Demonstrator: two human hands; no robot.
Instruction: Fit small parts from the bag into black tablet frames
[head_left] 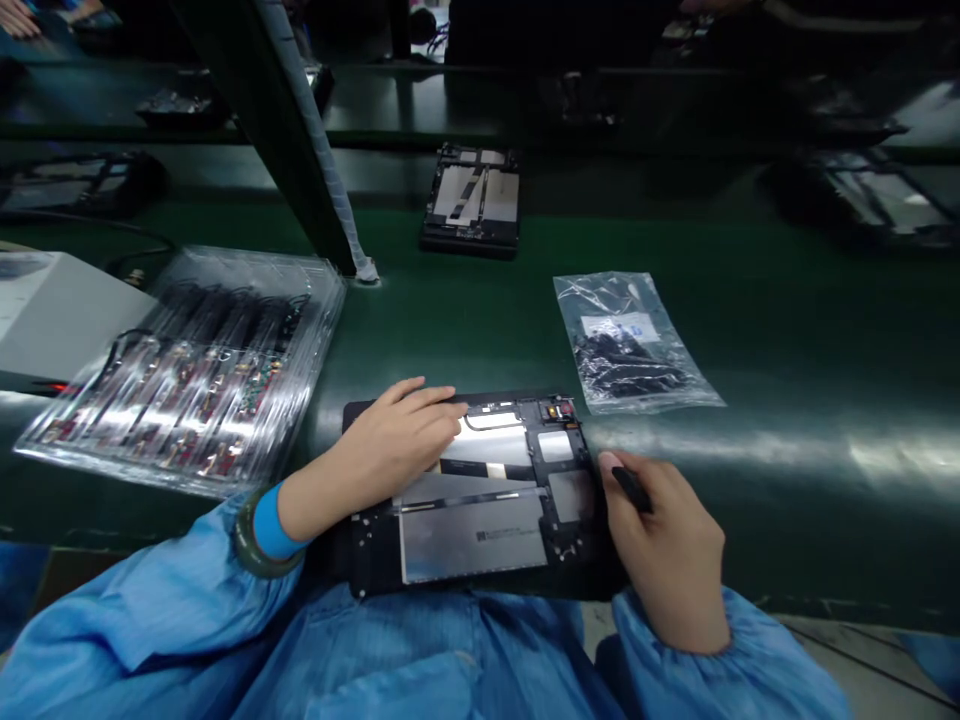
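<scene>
My left hand (pixel 397 430) lies flat on the tablet frame (pixel 375 550), my right hand (pixel 664 545) pinches a black tool (pixel 632 490) that could slip and gouge the panel (pixel 472 535) if pressed hard.

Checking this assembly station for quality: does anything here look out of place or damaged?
Nothing clearly stands out. The tablet frame lies flat under the left hand, with the right hand holding a black tool at its edge. The tray of circuit boards and bag of black parts sit intact on the green conveyor belt.
</scene>
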